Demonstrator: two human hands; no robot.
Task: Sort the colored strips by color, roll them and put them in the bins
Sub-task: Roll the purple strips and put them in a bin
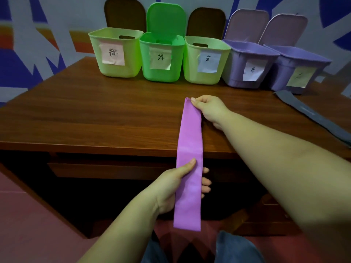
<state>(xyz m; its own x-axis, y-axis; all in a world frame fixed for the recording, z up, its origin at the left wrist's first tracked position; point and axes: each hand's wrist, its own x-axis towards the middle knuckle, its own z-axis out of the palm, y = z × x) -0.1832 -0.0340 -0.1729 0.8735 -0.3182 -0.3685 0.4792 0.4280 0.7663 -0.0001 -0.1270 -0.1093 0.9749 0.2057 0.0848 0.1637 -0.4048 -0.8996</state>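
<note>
Pink-purple strip (190,158) is held stretched flat between both hands, running from over the wooden table (95,114) back past its front edge toward the person.

Right hand (209,109): pinches the far end of the strip, thumb on top near the folded tip, other fingers curled beneath. This end sits just above the tabletop; can't tell whether it touches the wood.

Left hand (176,186): grips the strip lower down, thumb pressed on the top face, fingertips (206,182) poking out from under the right edge. Below this grip a short tail of strip hangs free, over the person's lap.

Beyond the right-hand pinch, along the table's back edge, a row of five open-lidded bins, each with a paper label on the front:
- pale green bin (115,54), far left of the pinch, pink label
- bright green bin (161,57), just left of straight ahead
- second pale green bin (206,61), nearly straight ahead of the pinch, bluish label
- purple bin (247,63), ahead and right
- second purple bin (296,69), furthest right, yellowish label

Bins stand side by side, neighbours touching or nearly so. Contents not visible from this angle.

Well right of the right forearm, a grey strip (311,114) lies flat on the table, running diagonally toward the right edge.
</note>
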